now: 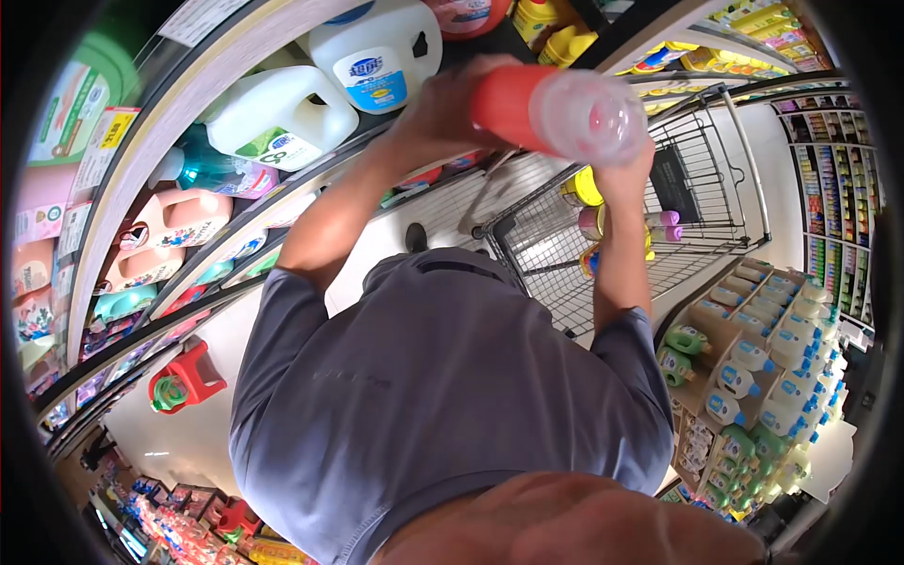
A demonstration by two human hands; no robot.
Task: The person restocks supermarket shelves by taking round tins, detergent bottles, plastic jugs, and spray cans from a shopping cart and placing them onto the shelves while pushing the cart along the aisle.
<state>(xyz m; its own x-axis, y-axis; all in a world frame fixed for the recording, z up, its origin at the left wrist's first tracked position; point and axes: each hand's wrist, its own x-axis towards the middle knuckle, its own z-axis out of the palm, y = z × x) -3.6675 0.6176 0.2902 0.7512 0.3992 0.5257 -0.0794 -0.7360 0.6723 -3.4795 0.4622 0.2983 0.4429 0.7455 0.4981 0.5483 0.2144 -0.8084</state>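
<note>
A red bottle (513, 105) with a clear, rounded end (598, 118) is held up in front of the shelf, tilted and smeared by motion. At its red end my left hand (443, 105) is closed on it, though the fingers are blurred. My right hand (629, 174) is closed against the clear end, its fingers mostly hidden behind the bottle. Beside my left arm, white handled jugs (281, 118) and a larger white jug with a blue label (375, 58) stand on the shelf.
A wire shopping cart (556, 273) stands ahead to the right, with a yellow container (582, 188) and purple-capped bottles (664, 226) in it. Stacked bottles (744, 353) form a display at right. A red basket (196, 372) is on the floor at left.
</note>
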